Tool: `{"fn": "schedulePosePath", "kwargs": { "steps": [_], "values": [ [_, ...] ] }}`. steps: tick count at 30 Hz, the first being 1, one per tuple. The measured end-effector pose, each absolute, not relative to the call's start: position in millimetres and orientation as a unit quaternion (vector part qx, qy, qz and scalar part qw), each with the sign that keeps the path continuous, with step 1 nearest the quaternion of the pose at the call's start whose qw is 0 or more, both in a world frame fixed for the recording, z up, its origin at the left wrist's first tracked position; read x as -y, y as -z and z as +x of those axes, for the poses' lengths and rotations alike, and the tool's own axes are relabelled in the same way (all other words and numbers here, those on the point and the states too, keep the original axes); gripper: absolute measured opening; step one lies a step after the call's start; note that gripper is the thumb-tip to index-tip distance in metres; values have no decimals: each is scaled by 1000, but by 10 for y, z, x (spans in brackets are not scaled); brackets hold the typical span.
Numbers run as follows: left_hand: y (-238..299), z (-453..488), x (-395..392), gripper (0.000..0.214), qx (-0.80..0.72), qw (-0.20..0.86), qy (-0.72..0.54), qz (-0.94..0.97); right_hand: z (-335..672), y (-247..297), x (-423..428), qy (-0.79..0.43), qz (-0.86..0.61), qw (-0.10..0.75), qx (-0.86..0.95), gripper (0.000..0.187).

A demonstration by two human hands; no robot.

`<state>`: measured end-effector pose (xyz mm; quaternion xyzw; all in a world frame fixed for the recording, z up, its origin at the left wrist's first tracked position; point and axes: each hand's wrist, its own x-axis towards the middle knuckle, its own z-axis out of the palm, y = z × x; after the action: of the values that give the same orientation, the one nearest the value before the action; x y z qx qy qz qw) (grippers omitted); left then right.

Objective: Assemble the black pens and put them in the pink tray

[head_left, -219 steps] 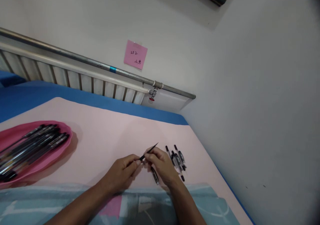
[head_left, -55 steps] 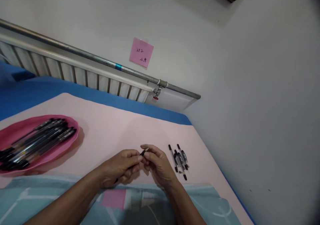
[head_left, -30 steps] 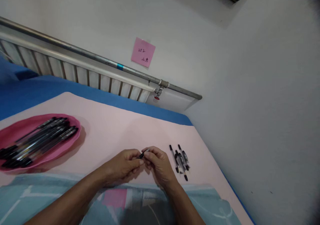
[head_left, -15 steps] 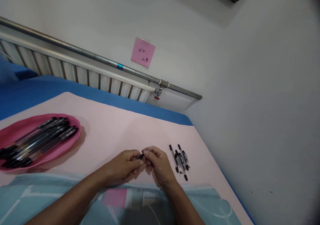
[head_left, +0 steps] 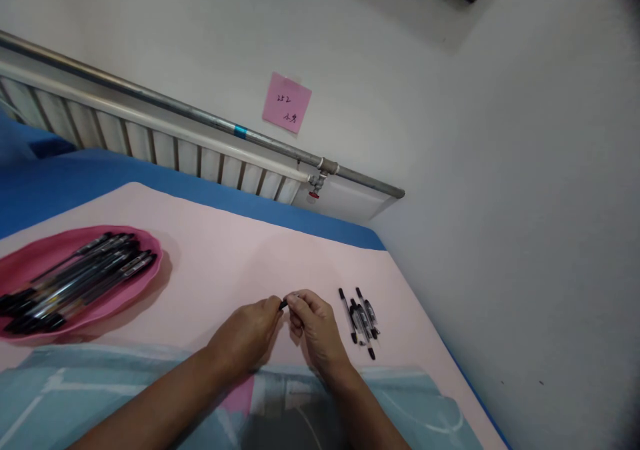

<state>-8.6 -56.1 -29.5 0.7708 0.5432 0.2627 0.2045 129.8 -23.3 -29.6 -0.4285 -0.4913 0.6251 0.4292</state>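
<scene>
My left hand (head_left: 247,333) and my right hand (head_left: 315,320) meet over the pink tabletop, each closed on one end of a small black pen piece (head_left: 283,304). Only a short dark stretch shows between the fingertips; the rest is hidden, so I cannot tell whether it is a whole pen. To the right of my right hand lies a loose pile of pens (head_left: 361,317) with clear barrels and black ends. Far to the left, a pink oval dish (head_left: 156,240) holds several black pens (head_left: 95,267) lying side by side.
The pink tabletop (head_left: 225,250) has a blue border (head_left: 340,231) along its far side. Behind it stand a white radiator (head_left: 163,150) and a metal pipe (head_left: 190,113). A pink note (head_left: 287,103) is stuck on the wall. Light blue patterned cloth (head_left: 90,390) covers the near edge.
My left hand has rolled over, its back now turned more upward and its fingers hidden. My right hand has barely moved. The dish and the pile of pens stay in place.
</scene>
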Motion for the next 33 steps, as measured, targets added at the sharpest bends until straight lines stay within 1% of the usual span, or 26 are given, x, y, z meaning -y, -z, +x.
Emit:
{"fn": "schedulePosePath", "kwargs": {
  "steps": [2,3,5,7,8,9,11,13,15,17,18,19,21,24,26,29,33],
  "values": [
    [302,-83,568,22,-551,179,-243,778,1298,287,227,-628,-436,414,494,24],
    [296,-86,565,22,-554,187,-243,774,1316,269,217,-632,-439,400,499,24],
    [268,-103,548,23,-562,238,-258,749,1391,196,185,-626,-456,371,513,27],
    [229,-129,526,24,-569,299,-285,711,1509,90,146,-566,-502,361,545,29],
    [209,-141,517,24,-571,324,-299,692,1574,34,131,-505,-536,357,575,25],
    [191,-150,510,25,-571,345,-312,676,1637,-15,121,-426,-568,325,625,22],
    [169,-159,504,27,-566,374,-332,655,1740,-75,126,-264,-608,229,713,18],
    [166,-154,506,28,-559,392,-339,647,1797,-72,161,-158,-616,120,762,14],
    [177,-142,512,29,-553,404,-342,643,1811,-26,199,-120,-609,41,783,8],
    [191,-130,515,31,-544,418,-346,640,1796,22,214,-134,-596,18,791,5],
    [197,-123,515,31,-538,427,-348,638,1783,35,208,-160,-591,33,790,5],
    [200,-116,515,32,-531,437,-349,636,1768,39,195,-195,-588,68,782,7],
    [203,-99,516,33,-515,460,-350,633,1736,19,157,-292,-586,183,734,9],
    [199,-75,528,32,-497,479,-346,635,1691,-34,112,-446,-547,376,600,10],
    [194,-69,541,30,-496,473,-343,643,1659,-51,112,-516,-495,458,528,14],
    [182,-77,557,32,-491,462,-340,656,1600,-36,143,-557,-437,530,468,16],
    [163,-78,561,34,-474,471,-338,662,1538,5,172,-568,-409,561,442,16]
  ]
}}
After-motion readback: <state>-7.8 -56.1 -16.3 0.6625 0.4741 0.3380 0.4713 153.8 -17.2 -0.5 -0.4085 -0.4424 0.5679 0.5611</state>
